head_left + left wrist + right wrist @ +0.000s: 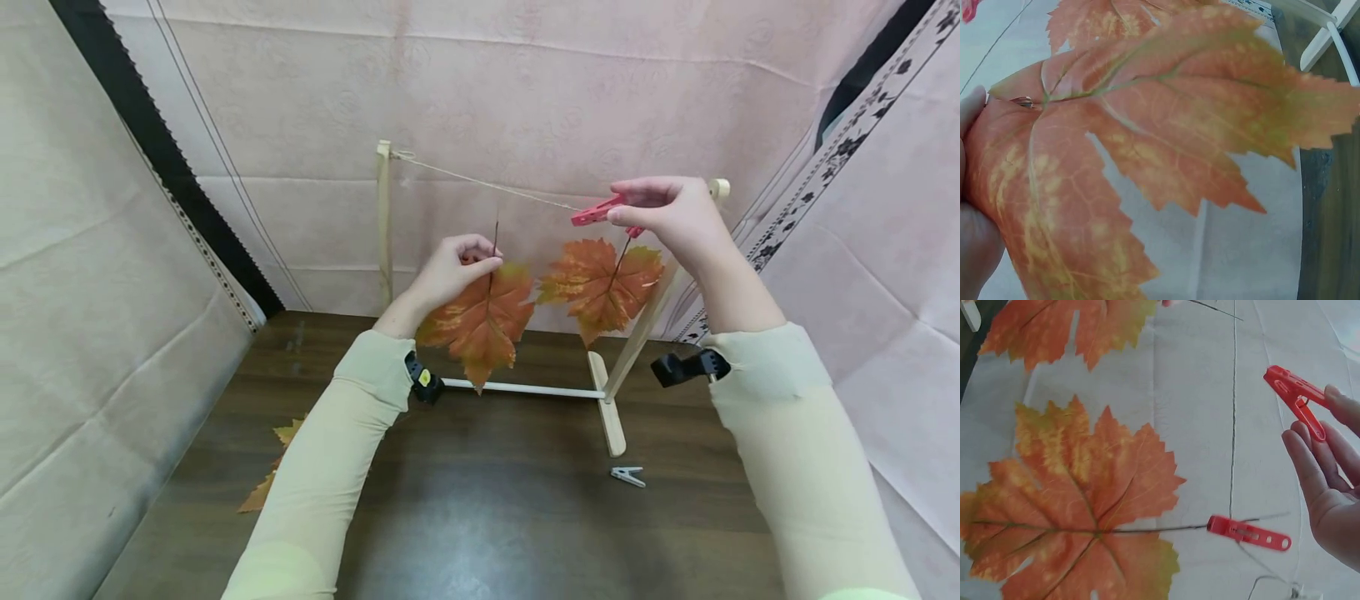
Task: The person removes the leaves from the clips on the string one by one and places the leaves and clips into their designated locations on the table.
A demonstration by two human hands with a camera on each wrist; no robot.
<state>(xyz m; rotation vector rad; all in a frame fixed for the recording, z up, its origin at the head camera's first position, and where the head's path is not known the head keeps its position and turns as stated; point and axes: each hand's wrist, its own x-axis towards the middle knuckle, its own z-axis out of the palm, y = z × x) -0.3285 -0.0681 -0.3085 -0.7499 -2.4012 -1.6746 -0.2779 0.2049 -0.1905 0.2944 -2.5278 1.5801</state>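
— Where do things stand, left to right?

— Far left on the table (465,517) I see a spare leaf (272,477) lying flat, partly behind my left sleeve, not hung. My left hand (450,271) pinches a second leaf (480,321) at the top of the blade, stem up; the stem reaches toward the string (480,182) but no peg holds it there. In the left wrist view that leaf (1147,156) fills the frame, with fingers at its left edge.

— And on the right?

— A third leaf (600,287) already hangs on the string, held by a red peg (1249,532) on its stem; the right wrist view shows that plainly. My right hand (675,217) pinches another red peg (596,212) by its far end, up at the string and just right of the held leaf's stem. I cannot tell whether the peg's mouth is opened. A white peg (627,476) lies on the table near the foot of the stand (611,400).

— So how far along is it?

— By my reading, one leaf is pegged, one is held at the line with its peg ready but not clipped, and one waits on the table, with a loose peg to match.

— Any writing or brands?

— None that I can read. The backdrop cloth (525,100) shows a faint pattern, and a strip at the right edge has a dark flower print, but no lettering.
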